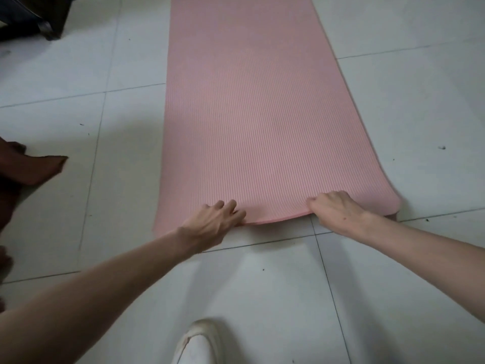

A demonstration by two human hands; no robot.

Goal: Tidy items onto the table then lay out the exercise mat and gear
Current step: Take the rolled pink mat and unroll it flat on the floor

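Exercise mat [262,114], pink with fine ribs, lies unrolled on the white tiled floor [78,88] and runs away from the person to the top of the view. Its near edge is lifted a little from the tiles, and the near right corner curls up. Left hand [215,219] holds this near edge; its fingers [231,206] lie curled on top of the mat, slightly apart. Right hand [336,208] grips the same edge further right, fingers bent over it and close together. A white shoe [199,342] stands on the floor below, between the two forearms. Dark furniture [34,17] is at the top left, and a brown cloth [31,166] lies at the left edge
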